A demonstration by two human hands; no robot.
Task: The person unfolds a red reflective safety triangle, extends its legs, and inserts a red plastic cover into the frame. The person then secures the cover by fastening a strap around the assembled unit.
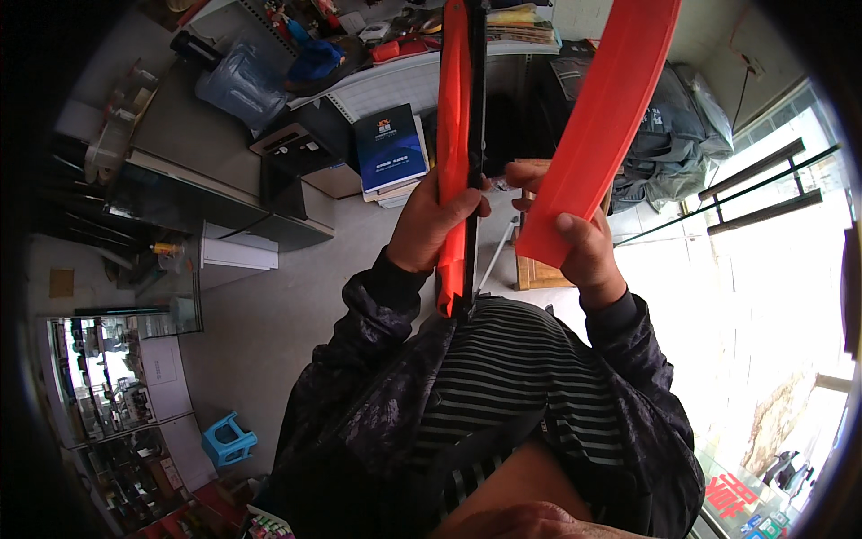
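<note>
My left hand (429,226) is closed round a long, narrow object with a red body (454,117) and a black strip (477,108) along its right side. Its kind is not plain to me. It stands nearly upright in the picture, its lower end close to my striped shirt and its top reaching the upper edge. Held by my right hand (590,254) is a broad, flat red strip (597,135), slightly see-through and creased lengthwise. It slants up to the right and runs out of the picture. My right thumb lies on its near face; the strip partly hides the fingers. The two objects are apart.
Beyond my hands, a shelf (404,67) carries assorted goods. Below it stands a dark blue booklet (391,148). A water bottle (242,85) sits on the left counter. Large bags (669,135) are piled at right. A blue stool (228,440) stands on the floor (260,359).
</note>
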